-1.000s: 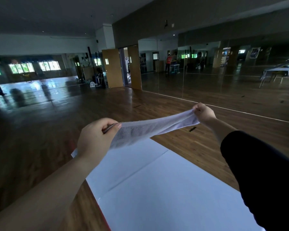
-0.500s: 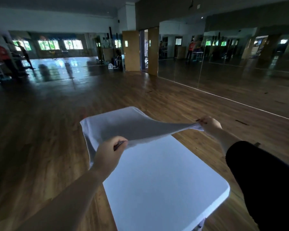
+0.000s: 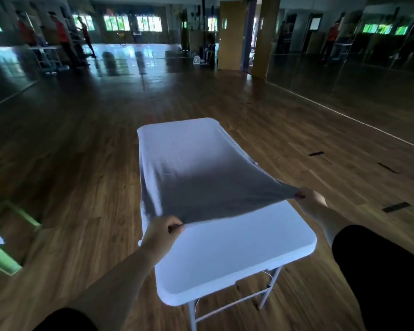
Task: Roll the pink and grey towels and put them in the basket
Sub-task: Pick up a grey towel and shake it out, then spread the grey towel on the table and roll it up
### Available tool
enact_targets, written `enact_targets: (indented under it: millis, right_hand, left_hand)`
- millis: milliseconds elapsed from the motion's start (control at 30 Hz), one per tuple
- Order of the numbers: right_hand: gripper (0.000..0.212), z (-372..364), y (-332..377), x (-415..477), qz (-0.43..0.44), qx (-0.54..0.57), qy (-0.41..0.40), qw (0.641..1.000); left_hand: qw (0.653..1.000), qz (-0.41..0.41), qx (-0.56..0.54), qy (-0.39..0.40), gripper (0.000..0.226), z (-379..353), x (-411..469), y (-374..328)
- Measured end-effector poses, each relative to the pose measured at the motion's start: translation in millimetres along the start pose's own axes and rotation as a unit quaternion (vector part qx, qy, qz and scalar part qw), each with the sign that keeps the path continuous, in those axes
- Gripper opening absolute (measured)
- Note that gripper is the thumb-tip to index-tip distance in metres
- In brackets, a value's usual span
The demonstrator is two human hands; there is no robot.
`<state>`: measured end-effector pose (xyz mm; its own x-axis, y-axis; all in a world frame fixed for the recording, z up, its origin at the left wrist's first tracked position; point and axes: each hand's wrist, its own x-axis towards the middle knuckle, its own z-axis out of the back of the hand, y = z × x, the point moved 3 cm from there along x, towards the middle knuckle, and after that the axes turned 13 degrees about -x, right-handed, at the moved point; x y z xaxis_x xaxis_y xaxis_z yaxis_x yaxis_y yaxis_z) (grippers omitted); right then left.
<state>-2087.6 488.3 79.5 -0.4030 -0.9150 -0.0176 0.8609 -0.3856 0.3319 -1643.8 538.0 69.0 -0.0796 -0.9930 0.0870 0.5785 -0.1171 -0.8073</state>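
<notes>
A grey towel (image 3: 196, 170) is stretched out over the far half of the white folding table (image 3: 237, 247). Its far end lies on the table top and its near edge is lifted a little above it. My left hand (image 3: 161, 235) pinches the towel's near left corner. My right hand (image 3: 308, 198) pinches the near right corner, and the cloth is pulled taut between the two. No pink towel and no basket show in this view.
Wooden floor surrounds the table on all sides. Green objects (image 3: 3, 259) lie on the floor at the far left. A mirror wall (image 3: 344, 68) runs along the right, and people (image 3: 62, 37) stand by a table far back on the left.
Both hands have lowered the towel from chest height and spread it forward, so its far end now lies flat on the table. The view has tilted down toward the table.
</notes>
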Motion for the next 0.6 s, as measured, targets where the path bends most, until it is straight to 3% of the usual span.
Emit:
enact_targets:
  millis: [167, 500, 600]
  right_hand:
    - [0.017, -24.0, -30.9, -13.3, 0.013, 0.005, 0.053, 0.998]
    - [0.022, -52.0, -88.5, 4.9, 0.029, -0.056, 0.138, 0.988]
    - [0.022, -73.8, -104.9, 8.0, 0.083, -0.144, 0.146, 0.975]
  left_hand:
    - [0.996, 0.083, 0.018, -0.022, 0.007, -30.0, -20.6, 2.6]
    - [0.986, 0.129, 0.104, -0.017, 0.01, -105.5, -40.3, 20.9]
    - [0.976, 0.168, 0.141, 0.015, 0.011, -121.8, -46.5, 35.8]
